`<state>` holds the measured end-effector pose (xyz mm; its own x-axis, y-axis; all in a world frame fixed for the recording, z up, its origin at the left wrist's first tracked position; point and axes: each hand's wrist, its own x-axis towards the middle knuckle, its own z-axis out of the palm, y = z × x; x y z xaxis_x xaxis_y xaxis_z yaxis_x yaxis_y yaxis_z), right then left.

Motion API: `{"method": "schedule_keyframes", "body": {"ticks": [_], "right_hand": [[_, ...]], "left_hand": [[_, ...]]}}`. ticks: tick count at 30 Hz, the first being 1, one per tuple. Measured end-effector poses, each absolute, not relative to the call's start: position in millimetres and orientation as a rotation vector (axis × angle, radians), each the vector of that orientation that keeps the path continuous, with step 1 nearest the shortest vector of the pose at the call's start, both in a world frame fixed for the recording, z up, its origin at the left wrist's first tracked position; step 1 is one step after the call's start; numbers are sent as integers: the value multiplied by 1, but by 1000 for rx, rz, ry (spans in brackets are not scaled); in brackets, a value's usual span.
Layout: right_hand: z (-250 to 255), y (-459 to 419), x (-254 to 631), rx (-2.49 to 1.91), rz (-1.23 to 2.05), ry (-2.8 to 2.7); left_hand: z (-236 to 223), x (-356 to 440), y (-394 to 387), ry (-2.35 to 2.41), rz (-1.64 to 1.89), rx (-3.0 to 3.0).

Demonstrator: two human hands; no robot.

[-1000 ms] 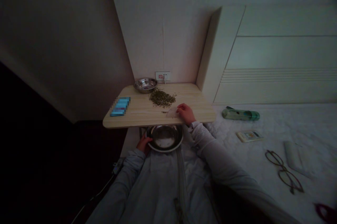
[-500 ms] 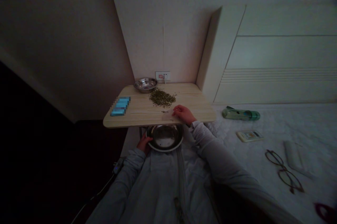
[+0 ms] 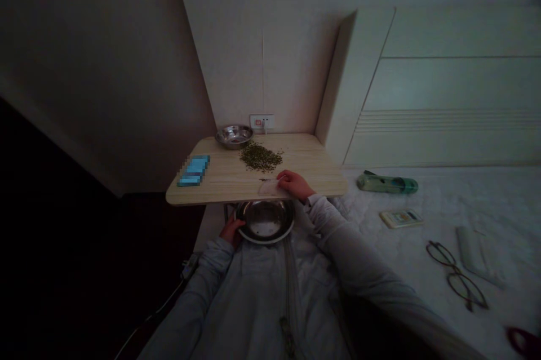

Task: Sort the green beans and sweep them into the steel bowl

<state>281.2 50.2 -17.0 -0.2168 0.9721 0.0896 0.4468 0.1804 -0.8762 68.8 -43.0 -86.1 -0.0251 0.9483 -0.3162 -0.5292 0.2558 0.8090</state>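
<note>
My right hand (image 3: 295,184) pinches a thin, pale, see-through flat piece (image 3: 269,186), held low at the front edge of the wooden tabletop (image 3: 228,182). A few dark grains lie just beyond that piece. Farther back spreads a loose pile of small green grains (image 3: 261,157), perhaps beans. Below the table edge, my left hand (image 3: 232,230) grips the left rim of a steel bowl (image 3: 266,222) at my lap. Only a few specks show inside the bowl, and its far rim is hidden under the tabletop.
A second steel bowl (image 3: 234,136) stands at the back left of the table, with a blurred-out blue-screened device (image 3: 194,170) at the left. On the bed to the right lie a green bottle (image 3: 387,183), a phone (image 3: 401,218) and eyeglasses (image 3: 456,275). A wall socket (image 3: 262,121) is behind.
The pale piece has shifted very slightly at the table edge, and a dark speck near its front no longer shows. My left hand and the bowl stay in place.
</note>
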Motion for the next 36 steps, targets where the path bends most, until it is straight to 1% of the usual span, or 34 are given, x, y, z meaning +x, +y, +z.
{"method": "schedule_keyframes", "body": {"ticks": [19,28,36], "right_hand": [[-21,53,282,-1305,818,-1670],[-18,50,282,-1296,907,-1634],[-20,50,283,-1302,888,-1573]], "left_hand": [[-86,69,-43,1005,1281,527],[-88,68,-43,997,1279,537],[-87,69,-44,999,1285,524]]}}
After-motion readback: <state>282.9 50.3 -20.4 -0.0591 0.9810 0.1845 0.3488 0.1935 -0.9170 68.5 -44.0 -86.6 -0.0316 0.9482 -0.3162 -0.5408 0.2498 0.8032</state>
